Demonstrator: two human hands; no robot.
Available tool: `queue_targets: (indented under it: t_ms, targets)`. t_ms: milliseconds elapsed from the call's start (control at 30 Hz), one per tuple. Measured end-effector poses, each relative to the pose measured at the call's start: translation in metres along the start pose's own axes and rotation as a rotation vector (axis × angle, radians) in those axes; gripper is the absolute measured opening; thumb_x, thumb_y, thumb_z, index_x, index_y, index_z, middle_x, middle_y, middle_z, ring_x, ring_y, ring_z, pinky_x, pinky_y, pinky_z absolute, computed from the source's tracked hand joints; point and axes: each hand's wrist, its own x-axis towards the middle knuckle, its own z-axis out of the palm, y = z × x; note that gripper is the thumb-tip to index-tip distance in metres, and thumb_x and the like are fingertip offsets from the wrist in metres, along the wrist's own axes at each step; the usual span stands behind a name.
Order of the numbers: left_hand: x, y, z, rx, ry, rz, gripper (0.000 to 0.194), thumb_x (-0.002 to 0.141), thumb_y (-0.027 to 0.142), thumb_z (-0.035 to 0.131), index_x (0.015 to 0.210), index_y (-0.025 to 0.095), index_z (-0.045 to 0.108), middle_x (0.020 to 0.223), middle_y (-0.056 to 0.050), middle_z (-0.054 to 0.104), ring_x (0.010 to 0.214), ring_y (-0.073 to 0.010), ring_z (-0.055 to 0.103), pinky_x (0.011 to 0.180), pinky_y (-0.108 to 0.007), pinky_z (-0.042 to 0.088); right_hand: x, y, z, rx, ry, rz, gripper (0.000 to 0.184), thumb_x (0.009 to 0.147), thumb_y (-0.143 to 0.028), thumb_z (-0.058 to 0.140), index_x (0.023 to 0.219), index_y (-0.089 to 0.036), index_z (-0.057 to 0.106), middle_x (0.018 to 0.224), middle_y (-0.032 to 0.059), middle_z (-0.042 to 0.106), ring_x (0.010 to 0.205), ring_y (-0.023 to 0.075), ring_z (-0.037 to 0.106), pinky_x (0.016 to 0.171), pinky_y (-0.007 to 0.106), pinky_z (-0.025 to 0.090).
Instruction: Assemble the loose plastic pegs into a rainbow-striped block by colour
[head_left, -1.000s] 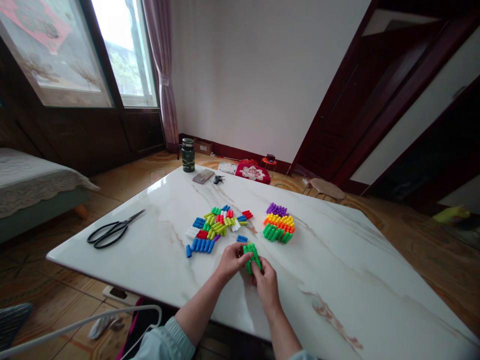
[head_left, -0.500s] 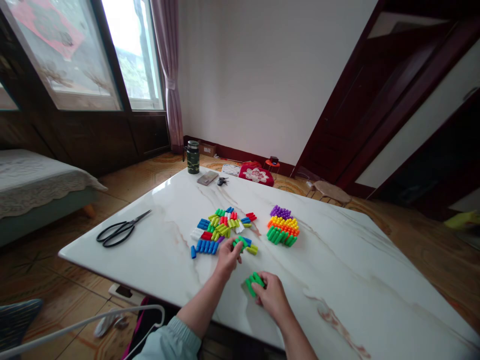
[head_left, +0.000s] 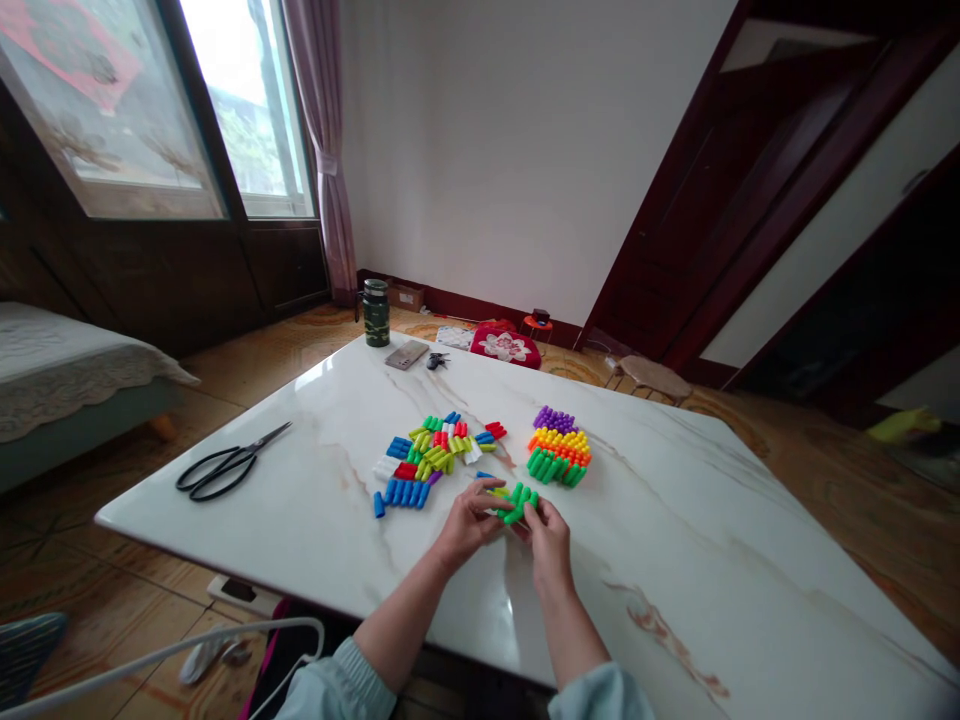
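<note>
My left hand (head_left: 466, 522) and my right hand (head_left: 551, 540) meet over the near part of the table, fingers pinched round a small cluster of green plastic tube-shaped pieces (head_left: 519, 500). The cluster is held just above the tabletop, and the fingers hide part of it. Behind my left hand lies a loose pile of pieces (head_left: 431, 455) in blue, red, white, lime and green. To the right of the pile sits a neat block of rows (head_left: 559, 445), purple at the far end, then yellow, orange and green nearest me.
Black-handled scissors (head_left: 232, 462) lie on the left of the marble-patterned table (head_left: 712, 530). A camouflage flask (head_left: 376, 314), a phone (head_left: 406, 355) and keys (head_left: 437, 361) are at the far corner. A white bent tube (head_left: 187, 640) crosses the lower left.
My hands were apart, each with green pieces. My right hand has moved up and my left slightly right, bringing the green pieces together. The view has shifted slightly.
</note>
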Motion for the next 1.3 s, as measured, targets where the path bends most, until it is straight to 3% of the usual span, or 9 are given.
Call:
queue_targets:
  t_ms: [100, 233, 367, 567, 667, 800, 933, 1167, 1300]
  targets:
    - [-0.001, 0.002, 0.004, 0.102, -0.034, 0.043, 0.017, 0.075, 0.016, 0.072, 0.087, 0.025, 0.079, 0.134, -0.009, 0.054, 0.103, -0.0221, 0.061, 0.092, -0.039, 0.051, -0.003, 0.002, 0.006, 0.043, -0.017, 0.058, 0.06, 0.057, -0.049, 0.078, 0.106, -0.017, 0.065, 0.103, 0.0095, 0.07, 0.082, 0.024, 0.067, 0.06, 0.03, 0.055]
    - [-0.004, 0.011, 0.005, 0.131, -0.098, 0.017, 0.028, 0.074, 0.009, 0.066, 0.094, 0.026, 0.078, 0.128, -0.008, 0.059, 0.104, -0.0223, 0.062, 0.095, -0.037, 0.049, -0.002, 0.003, 0.003, 0.084, 0.029, 0.073, 0.061, 0.051, -0.046, 0.082, 0.102, -0.016, 0.068, 0.098, 0.0086, 0.072, 0.081, 0.0232, 0.067, 0.063, 0.03, 0.054]
    - [-0.004, 0.019, 0.0, 0.112, -0.146, -0.012, 0.025, 0.078, 0.016, 0.058, 0.093, 0.023, 0.077, 0.126, -0.008, 0.062, 0.114, -0.0259, 0.058, 0.101, -0.038, 0.043, 0.001, 0.0, -0.003, 0.132, 0.014, 0.089, 0.06, 0.043, -0.041, 0.087, 0.095, -0.015, 0.072, 0.094, 0.0085, 0.073, 0.079, 0.0235, 0.068, 0.07, 0.034, 0.054]
    - [0.0, 0.0, 0.001, -0.13, 0.028, -0.155, 0.031, 0.084, 0.039, 0.061, 0.103, 0.015, 0.066, 0.097, -0.01, 0.07, 0.089, -0.0218, 0.066, 0.078, -0.032, 0.052, -0.006, -0.004, -0.001, 0.057, -0.126, 0.127, 0.053, 0.048, -0.042, 0.087, 0.093, -0.015, 0.074, 0.082, 0.007, 0.074, 0.073, 0.0224, 0.067, 0.065, 0.033, 0.054]
    - [0.001, -0.001, 0.003, -0.142, 0.025, -0.185, 0.037, 0.081, 0.034, 0.064, 0.112, 0.014, 0.064, 0.1, -0.011, 0.071, 0.095, -0.0223, 0.066, 0.079, -0.031, 0.053, -0.011, -0.002, 0.0, 0.049, -0.126, 0.123, 0.051, 0.049, -0.042, 0.087, 0.091, -0.016, 0.073, 0.079, 0.0052, 0.073, 0.07, 0.0212, 0.067, 0.064, 0.032, 0.054]
    - [0.001, 0.011, 0.002, -0.014, -0.006, -0.257, 0.029, 0.077, 0.022, 0.062, 0.103, 0.013, 0.072, 0.1, -0.01, 0.073, 0.093, -0.0231, 0.067, 0.079, -0.031, 0.054, -0.014, 0.001, -0.003, 0.058, -0.09, 0.146, 0.051, 0.046, -0.04, 0.088, 0.086, -0.015, 0.071, 0.078, 0.0054, 0.072, 0.069, 0.0207, 0.067, 0.063, 0.032, 0.054]
    - [-0.001, 0.015, 0.002, 0.017, -0.04, -0.206, 0.031, 0.071, 0.013, 0.06, 0.099, 0.014, 0.074, 0.092, -0.007, 0.073, 0.084, -0.0205, 0.067, 0.072, -0.028, 0.053, -0.016, 0.002, -0.006, 0.01, -0.104, 0.163, 0.054, 0.048, -0.039, 0.087, 0.092, -0.015, 0.068, 0.081, 0.0067, 0.072, 0.072, 0.0227, 0.067, 0.06, 0.032, 0.054]
    - [-0.004, 0.01, 0.005, 0.097, -0.098, -0.152, 0.039, 0.066, 0.005, 0.054, 0.098, 0.015, 0.074, 0.086, -0.005, 0.074, 0.077, -0.0181, 0.067, 0.072, -0.027, 0.053, -0.014, -0.008, -0.005, -0.215, -0.133, 0.002, 0.042, 0.053, -0.027, 0.079, 0.091, -0.014, 0.069, 0.085, 0.0082, 0.073, 0.081, 0.0252, 0.067, 0.066, 0.032, 0.054]
    - [0.0, 0.011, 0.005, 0.032, 0.007, -0.196, 0.024, 0.068, 0.011, 0.06, 0.089, 0.013, 0.072, 0.081, -0.005, 0.072, 0.075, -0.0181, 0.066, 0.063, -0.024, 0.052, -0.013, -0.013, -0.008, -0.204, -0.13, -0.002, 0.044, 0.05, -0.024, 0.079, 0.093, -0.014, 0.071, 0.09, 0.008, 0.073, 0.084, 0.0253, 0.068, 0.074, 0.035, 0.055]
